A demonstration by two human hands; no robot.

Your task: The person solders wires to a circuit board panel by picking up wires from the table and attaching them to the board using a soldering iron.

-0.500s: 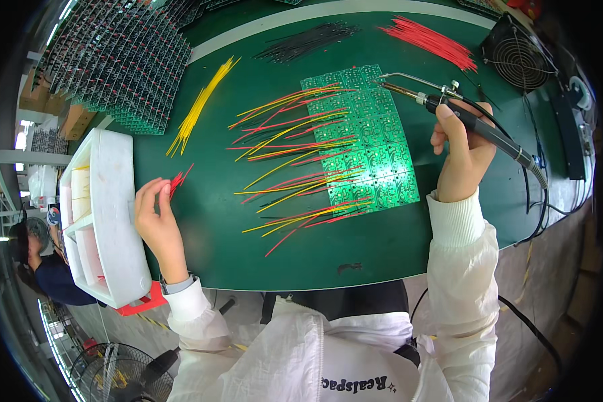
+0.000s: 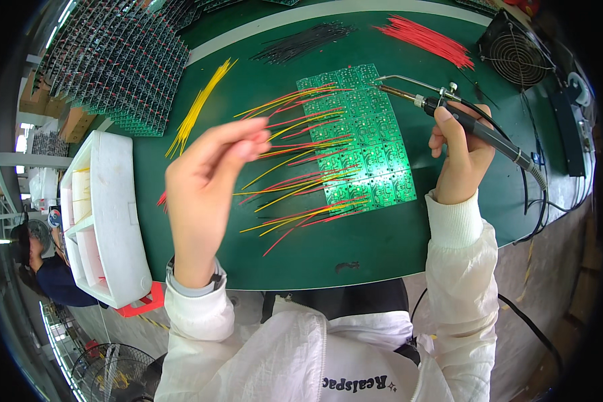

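My two hands are well apart. My left hand [image 2: 204, 179] hangs over the left part of the tabletop [image 2: 295, 264], thumb and fingers bent toward each other beside the wire ends; I cannot tell whether the fingertips grip a wire. My right hand [image 2: 459, 157] is wrapped around the dark handle of a soldering iron [image 2: 487, 132], my thumb lying along it. Its tip points left at the upper right edge of the green circuit boards [image 2: 372, 151], and I cannot tell whether it touches them. A thin metal tube [image 2: 415, 82] runs just above the iron's shaft.

The boards lie joined in one sheet near the middle of the tabletop, between my hands. Red and yellow wires [image 2: 281, 200], with some black among them, reach across the left side of the boards and stick out toward my left hand in several rows. A small red bunch [image 2: 161, 199] shows at the left edge of that hand, mostly hidden by it.

Farther out, a yellow wire bundle [image 2: 199, 107] lies at upper left, a black wire bundle [image 2: 305, 42] beyond the boards, and a red wire bundle [image 2: 427, 41] at upper right, near a square black fan [image 2: 516, 59]. On the left stand a white compartmented box [image 2: 122, 221] and, behind it, a large stack of boards [image 2: 114, 77]. Past the box sits a person in dark blue [image 2: 63, 281]
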